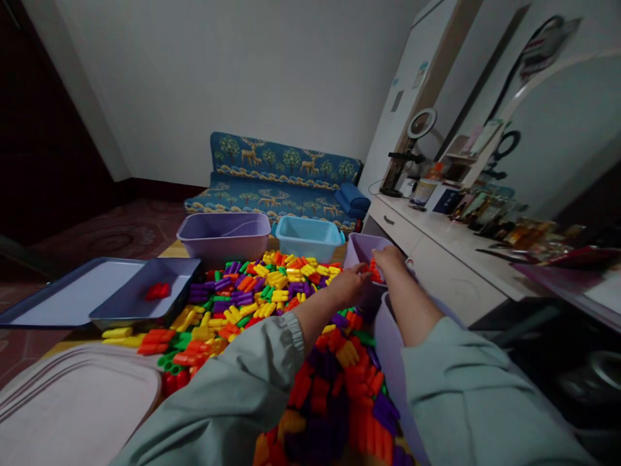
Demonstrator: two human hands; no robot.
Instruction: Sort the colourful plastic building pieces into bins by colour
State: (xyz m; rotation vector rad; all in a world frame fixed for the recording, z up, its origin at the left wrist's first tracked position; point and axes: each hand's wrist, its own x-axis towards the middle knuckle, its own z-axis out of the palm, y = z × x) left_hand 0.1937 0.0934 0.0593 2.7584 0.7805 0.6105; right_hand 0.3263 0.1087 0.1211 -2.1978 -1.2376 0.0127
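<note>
At the lavender plastic bin (359, 247), I see left hand (350, 285) and right hand (389, 260) close together beside orange-red plastic tube pieces (374, 270), grip unclear; they're probably light, stiff, slick, best pinched mid-length.

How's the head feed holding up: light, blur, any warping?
Head view: dim overall, with the plastic pieces at bottom centre falling into shadow; head view: left hand and right hand look slightly soft, so finger contact is hard to read; head view: wide-angle distortion seems to lean the tall white cabinet.
</note>
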